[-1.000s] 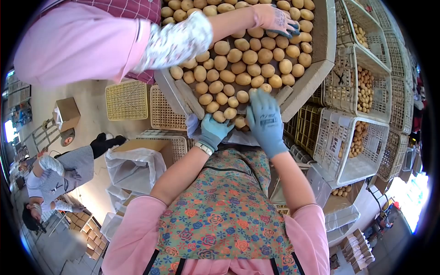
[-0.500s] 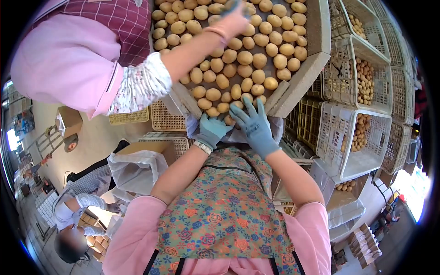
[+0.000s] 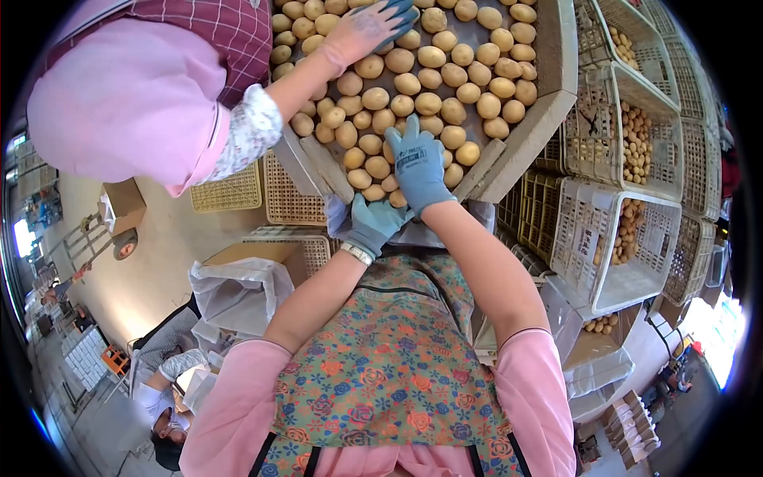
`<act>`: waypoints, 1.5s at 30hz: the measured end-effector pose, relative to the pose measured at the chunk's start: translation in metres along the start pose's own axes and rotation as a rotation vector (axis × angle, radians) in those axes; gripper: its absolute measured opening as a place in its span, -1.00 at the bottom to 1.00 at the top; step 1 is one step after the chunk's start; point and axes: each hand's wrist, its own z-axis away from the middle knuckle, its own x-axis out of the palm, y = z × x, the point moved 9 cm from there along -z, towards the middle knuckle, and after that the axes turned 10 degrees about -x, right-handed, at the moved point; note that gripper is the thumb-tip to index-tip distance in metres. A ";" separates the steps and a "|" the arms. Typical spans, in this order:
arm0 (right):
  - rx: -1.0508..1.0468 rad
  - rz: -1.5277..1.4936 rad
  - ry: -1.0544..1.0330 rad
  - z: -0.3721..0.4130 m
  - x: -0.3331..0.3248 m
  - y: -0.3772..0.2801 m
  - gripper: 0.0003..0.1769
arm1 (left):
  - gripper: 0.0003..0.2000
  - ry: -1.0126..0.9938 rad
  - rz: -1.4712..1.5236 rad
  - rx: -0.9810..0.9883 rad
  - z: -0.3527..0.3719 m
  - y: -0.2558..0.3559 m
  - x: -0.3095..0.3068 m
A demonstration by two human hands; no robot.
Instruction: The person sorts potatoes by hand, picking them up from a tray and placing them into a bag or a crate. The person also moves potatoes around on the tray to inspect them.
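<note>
Many round potatoes [image 3: 427, 103] lie on a dark tray with a wide wooden rim [image 3: 520, 147]. My right hand [image 3: 420, 163], in a blue-grey glove, reaches over the front of the tray with its fingers on the potatoes, spread a little. At the tray's narrow front opening, my left hand [image 3: 373, 225], gloved too, lies with its fingers apart beside the nearest potatoes. Below the opening hangs a pale plastic liner [image 3: 338, 216], partly behind my hands.
A co-worker's gloved hand [image 3: 381, 22] rests over the potatoes at upper left. Stacked plastic crates [image 3: 584, 238] with potatoes stand at right. At lower left are a lined box [image 3: 238, 290] and another person [image 3: 163, 405].
My right hand has moved forward and slightly left onto the potatoes. The left has barely moved. The co-worker's hand has shifted left, and several potatoes have changed place.
</note>
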 end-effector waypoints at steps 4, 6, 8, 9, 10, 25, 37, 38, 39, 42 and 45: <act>-0.042 0.042 0.012 -0.009 0.004 0.003 -0.74 | -0.24 -0.038 0.058 -0.014 -0.004 -0.001 -0.002; -0.119 0.039 -0.011 -0.014 0.004 0.005 -0.78 | -0.24 -0.050 0.030 -0.026 -0.004 -0.003 0.003; -0.115 0.021 -0.024 -0.020 0.006 0.009 -0.79 | -0.22 0.012 0.083 -0.028 -0.006 -0.005 0.000; -0.108 0.007 -0.046 -0.021 0.009 0.012 -0.81 | -0.22 0.015 0.074 -0.032 -0.007 -0.004 -0.003; -0.106 0.006 -0.018 -0.021 0.007 0.014 -0.80 | -0.21 0.012 0.076 -0.038 -0.009 -0.002 -0.006; -0.041 -0.499 0.485 0.091 -0.118 0.129 -0.79 | -0.31 0.005 0.036 0.012 0.000 -0.002 0.000; -0.200 -0.136 0.168 -0.040 -0.014 -0.039 -0.73 | -0.27 0.375 -1.929 0.604 -0.013 0.071 -0.101; -0.135 -0.111 0.023 -0.055 -0.005 -0.045 -0.73 | -0.27 0.366 -1.936 0.595 -0.012 0.073 -0.102; -0.101 -0.070 -0.032 -0.058 -0.011 -0.050 -0.81 | -0.29 0.125 -1.265 0.353 -0.014 0.071 -0.113; -0.064 -0.054 -0.154 -0.067 -0.005 -0.057 -0.84 | -0.34 -0.431 0.820 -0.331 -0.010 0.036 -0.086; -0.106 -0.113 -0.104 -0.073 0.007 -0.055 -0.80 | -0.29 -0.497 0.906 -0.436 0.010 0.006 -0.021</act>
